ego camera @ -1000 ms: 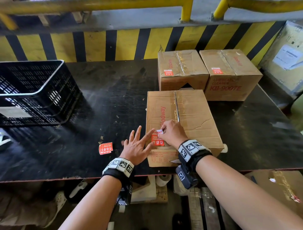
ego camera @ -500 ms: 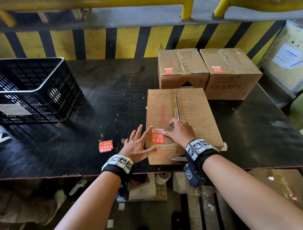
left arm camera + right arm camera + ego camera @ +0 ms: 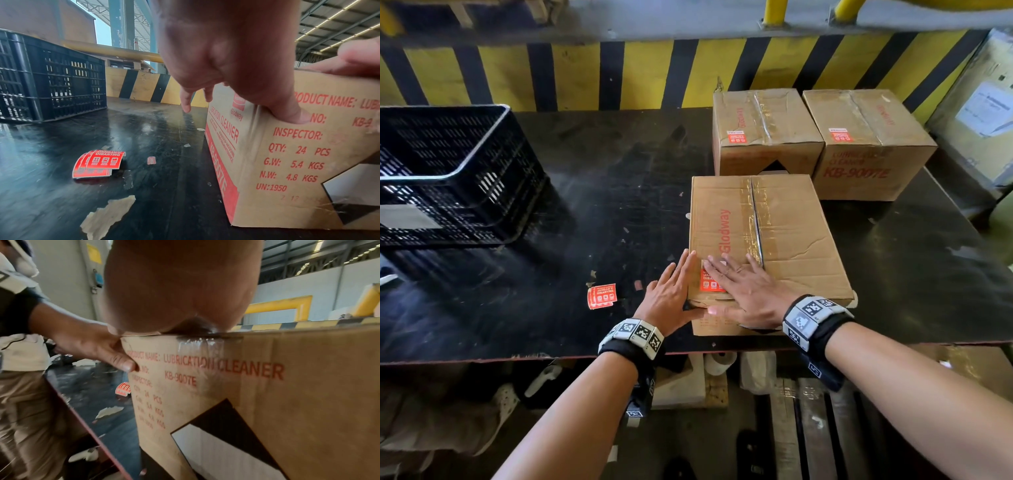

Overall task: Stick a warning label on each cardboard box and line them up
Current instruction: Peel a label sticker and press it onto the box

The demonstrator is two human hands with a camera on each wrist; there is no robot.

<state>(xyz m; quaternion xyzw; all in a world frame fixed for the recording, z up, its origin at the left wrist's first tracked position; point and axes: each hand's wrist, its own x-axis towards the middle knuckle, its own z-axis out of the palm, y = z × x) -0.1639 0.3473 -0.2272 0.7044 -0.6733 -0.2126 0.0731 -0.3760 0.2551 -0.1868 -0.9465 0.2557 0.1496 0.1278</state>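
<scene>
Right hand (image 3: 748, 291) now flattened, perhaps half-hiding label (image 3: 709, 283).

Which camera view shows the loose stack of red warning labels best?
The left wrist view: the stack of red warning labels lies near, unobstructed, print readable. The head view shows it small; the right wrist view only a blurred sliver.

Both bare forearms reach forward side by side, each wrist wrapped in a black band carrying white tiles with black square markers. The right hand (image 3: 748, 291) lies palm down with its fingers (image 3: 719, 265) straight and spread flat, angled toward the left, thumb stretched along the near edge beneath it. The left hand (image 3: 671, 294) stands on edge just beside it, fingers straight and together, thumb (image 3: 287, 112) hooked round the near corner.
</scene>
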